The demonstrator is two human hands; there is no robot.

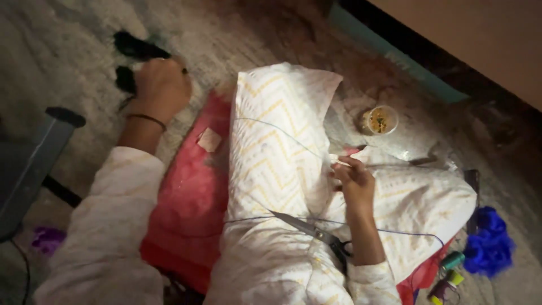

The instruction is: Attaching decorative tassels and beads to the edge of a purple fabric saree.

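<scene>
sitting on a mottled grey floor beside a dark skirting, the right hand pinches thread over white zigzag cloth; the left hand, fisted, grips a black object.

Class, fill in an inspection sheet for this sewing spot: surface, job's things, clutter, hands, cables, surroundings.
Surface: mottled grey-brown floor.
Job's things: white zigzag-print cloth over the lap, red fabric beneath, scissors lying on the cloth, thin thread running across it.
Clutter: small round container, blue fabric scrap, thread spools, purple scrap.
Hands: left hand raised in a fist by dark objects; right hand pinching the cloth.
Cables: nothing seen.
Surroundings: teal-edged wall base, grey furniture leg.
</scene>
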